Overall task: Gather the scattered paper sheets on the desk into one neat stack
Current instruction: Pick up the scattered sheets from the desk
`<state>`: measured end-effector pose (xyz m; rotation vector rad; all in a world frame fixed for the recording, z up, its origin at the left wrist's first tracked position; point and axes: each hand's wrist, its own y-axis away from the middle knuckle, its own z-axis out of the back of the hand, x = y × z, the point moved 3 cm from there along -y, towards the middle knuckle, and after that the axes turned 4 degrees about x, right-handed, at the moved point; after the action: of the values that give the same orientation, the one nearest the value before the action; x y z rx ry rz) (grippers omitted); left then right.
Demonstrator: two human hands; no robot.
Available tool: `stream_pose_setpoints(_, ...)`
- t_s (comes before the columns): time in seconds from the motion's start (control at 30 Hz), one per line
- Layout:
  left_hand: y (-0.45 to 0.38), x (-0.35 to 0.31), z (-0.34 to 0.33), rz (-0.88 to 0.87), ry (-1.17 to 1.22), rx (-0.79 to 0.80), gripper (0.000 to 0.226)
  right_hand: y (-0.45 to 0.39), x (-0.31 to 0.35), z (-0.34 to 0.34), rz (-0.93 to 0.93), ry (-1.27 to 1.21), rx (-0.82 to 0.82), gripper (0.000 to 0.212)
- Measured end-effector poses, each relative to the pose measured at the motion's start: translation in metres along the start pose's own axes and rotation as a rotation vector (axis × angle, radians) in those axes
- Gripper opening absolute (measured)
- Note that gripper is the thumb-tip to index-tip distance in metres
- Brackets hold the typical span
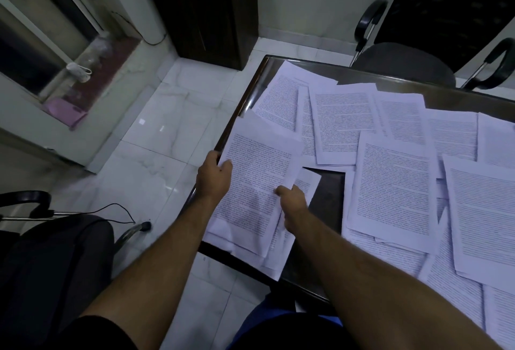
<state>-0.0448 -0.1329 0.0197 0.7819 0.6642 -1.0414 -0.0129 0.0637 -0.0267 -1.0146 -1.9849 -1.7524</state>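
Observation:
Several printed white paper sheets (395, 182) lie scattered and overlapping across the dark glass-topped desk (328, 190). At the desk's near left corner sits a loose pile of sheets (256, 182), hanging a little over the edge. My left hand (214, 177) grips the pile's left edge, thumb on top. My right hand (292, 204) pinches the right side of the top sheets in that pile. More sheets (342, 121) spread toward the far edge and to the right.
A dark office chair (55, 252) stands at my left on the white tiled floor, with a cable beside it. Two black chairs (404, 62) stand beyond the desk's far edge. A dark cabinet (206, 9) stands against the far wall, and a window sill (83, 79) is at left.

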Motion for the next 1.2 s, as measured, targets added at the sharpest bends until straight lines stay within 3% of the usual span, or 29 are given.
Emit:
stream_pose_setpoints(0.1,0.000,-0.016,0.003,-0.082,-0.221,-0.084,0.035,-0.002,0.006,-0.004,0.093,0.044,-0.018,0.026)
stream_pose_setpoints(0.23,-0.009,-0.016,-0.001,-0.091,-0.281,-0.033,0.049,-0.001,0.014,-0.003,0.183,0.057,-0.091,0.031)
stream_pose_setpoints(0.4,-0.008,-0.003,-0.015,0.044,-0.097,0.105,0.051,-0.001,0.019,0.009,0.191,0.089,-0.124,0.026)
stream_pose_setpoints(0.5,-0.009,0.005,-0.022,0.140,0.065,0.114,0.067,0.000,0.019,0.014,0.185,0.056,-0.096,0.025)
stream_pose_setpoints(0.63,-0.007,0.000,-0.024,0.140,0.137,0.104,0.055,0.002,0.022,0.015,0.136,-0.014,0.021,0.042)
stream_pose_setpoints(0.83,-0.005,-0.009,-0.023,0.195,0.254,0.139,0.013,0.021,0.046,0.015,0.080,0.021,0.177,0.034)
stream_pose_setpoints(0.97,-0.002,-0.024,-0.027,0.178,0.270,0.217,0.034,0.031,0.064,0.022,0.113,0.038,0.197,0.036)
stream_pose_setpoints(1.03,-0.001,-0.037,-0.032,0.156,0.356,0.274,0.033,0.036,0.073,0.032,0.127,0.022,0.202,0.042)
stream_pose_setpoints(1.2,0.002,-0.060,-0.043,0.224,0.510,0.423,0.035,0.046,0.089,0.062,0.132,0.002,0.175,0.016)
